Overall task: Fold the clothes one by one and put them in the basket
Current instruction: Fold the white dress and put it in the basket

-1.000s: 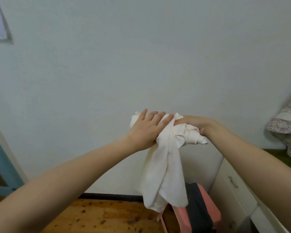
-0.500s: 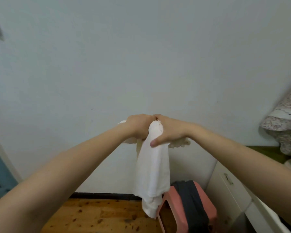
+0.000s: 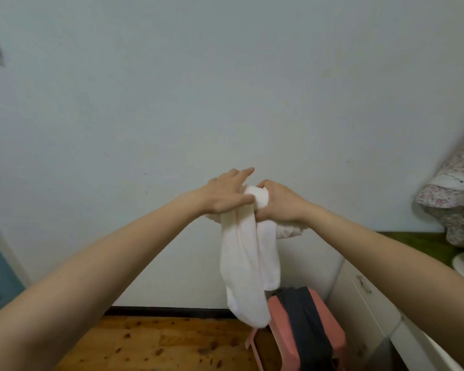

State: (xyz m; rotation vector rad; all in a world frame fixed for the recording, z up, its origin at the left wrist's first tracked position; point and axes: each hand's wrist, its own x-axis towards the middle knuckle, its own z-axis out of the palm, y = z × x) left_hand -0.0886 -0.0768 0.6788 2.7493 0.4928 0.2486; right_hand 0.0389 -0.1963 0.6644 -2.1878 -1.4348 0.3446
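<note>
1. I see both bare arms stretched forward at chest height in front of a plain pale wall (image 3: 225, 89), the 2 hands meeting in the middle of the view.
2. The right hand (image 3: 280, 203) has its grip closed around the bunched top of a white garment (image 3: 248, 266); the fingers wrap over the rolled fabric and the thumb presses in from below.
3. The left hand (image 3: 227, 192) lies against the same bundle from the other side. Its fingers are extended, the index pointing toward the wall, and its thumb rests on the cloth. I cannot tell whether this grip actually pinches fabric or only presses flat on it.
4. The white garment hangs from the 2 hands in 2 long folds, in mid-air. A small puff of it sticks out beneath the right wrist.
5. Its lowest tip dangles just in front of a pink basket (image 3: 335, 336) on the wooden floor (image 3: 150, 344).
6. A dark garment (image 3: 306, 328) is draped over the basket, running across its top.
7. To the right of the basket stands a white cabinet (image 3: 370, 309) with a small handle on its front.
8. A heap of floral cloth (image 3: 450, 199) sits at the far right edge, above a green surface.
9. A black skirting strip runs along the base of the wall.
</note>
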